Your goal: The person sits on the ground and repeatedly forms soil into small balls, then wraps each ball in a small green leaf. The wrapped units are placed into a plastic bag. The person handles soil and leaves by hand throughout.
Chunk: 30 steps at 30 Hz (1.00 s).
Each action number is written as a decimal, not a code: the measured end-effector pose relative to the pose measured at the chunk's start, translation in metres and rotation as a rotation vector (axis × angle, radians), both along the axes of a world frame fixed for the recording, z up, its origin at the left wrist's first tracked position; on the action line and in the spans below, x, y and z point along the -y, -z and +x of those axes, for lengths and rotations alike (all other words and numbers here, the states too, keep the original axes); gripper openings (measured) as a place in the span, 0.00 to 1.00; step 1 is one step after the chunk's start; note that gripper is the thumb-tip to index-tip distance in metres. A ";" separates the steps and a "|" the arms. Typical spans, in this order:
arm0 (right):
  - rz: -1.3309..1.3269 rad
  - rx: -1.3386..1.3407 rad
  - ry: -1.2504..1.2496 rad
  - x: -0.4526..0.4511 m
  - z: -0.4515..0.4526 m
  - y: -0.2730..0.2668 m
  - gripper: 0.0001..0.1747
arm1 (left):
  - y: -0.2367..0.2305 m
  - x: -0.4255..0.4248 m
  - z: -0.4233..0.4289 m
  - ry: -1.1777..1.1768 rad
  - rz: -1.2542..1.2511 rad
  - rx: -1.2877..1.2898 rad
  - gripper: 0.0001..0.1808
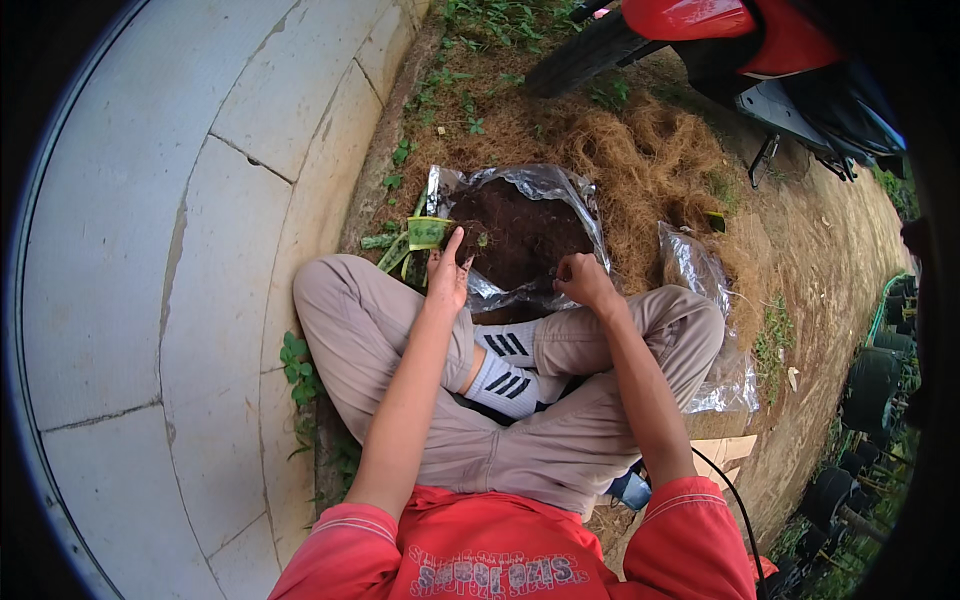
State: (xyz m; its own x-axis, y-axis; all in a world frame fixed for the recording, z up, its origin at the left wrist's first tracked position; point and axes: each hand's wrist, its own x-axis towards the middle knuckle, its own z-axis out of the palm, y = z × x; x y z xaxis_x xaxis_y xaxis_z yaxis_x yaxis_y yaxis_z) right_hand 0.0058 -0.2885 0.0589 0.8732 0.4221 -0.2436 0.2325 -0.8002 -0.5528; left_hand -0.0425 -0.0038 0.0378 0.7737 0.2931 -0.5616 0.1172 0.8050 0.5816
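A clear plastic bag [596, 217] lies spread with its mouth wide, full of dark soil [525, 217]. My left hand [448, 279] is at the bag's left edge, holding a snake plant cutting [427, 232] with green and yellow leaf by its soil-covered root end. More long green leaves [394, 253] lie beside it, just past my left knee. Over the bag's near right edge, my right hand [581, 277] is curled with its fingers bent inwards; whether it pinches some soil is hidden.
A pale tiled surface [225, 225] runs along the left. Brown coconut fibre [645, 165] is heaped beyond and right of the bag. Another plastic bag [697, 262] lies by my right knee. A red motorcycle [697, 19] stands at the upper right; black pots [874, 386] are at the far right.
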 end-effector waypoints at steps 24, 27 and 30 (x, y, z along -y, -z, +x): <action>0.121 0.065 0.006 -0.004 -0.014 0.019 0.10 | 0.001 0.000 0.000 0.034 0.029 -0.020 0.31; 0.109 0.037 -0.035 -0.008 -0.016 0.022 0.11 | 0.002 -0.001 0.001 0.045 0.035 -0.031 0.31; 0.080 0.009 -0.022 -0.014 -0.019 0.016 0.12 | 0.002 -0.001 0.001 0.048 0.033 -0.037 0.30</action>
State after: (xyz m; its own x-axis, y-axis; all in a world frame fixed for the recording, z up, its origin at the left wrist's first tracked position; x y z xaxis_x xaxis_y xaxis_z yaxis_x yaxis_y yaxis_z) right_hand -0.0136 -0.2744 0.0427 0.8654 0.4590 -0.2010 0.2546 -0.7483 -0.6126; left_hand -0.0418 -0.0027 0.0356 0.7660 0.2751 -0.5810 0.1770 0.7786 0.6020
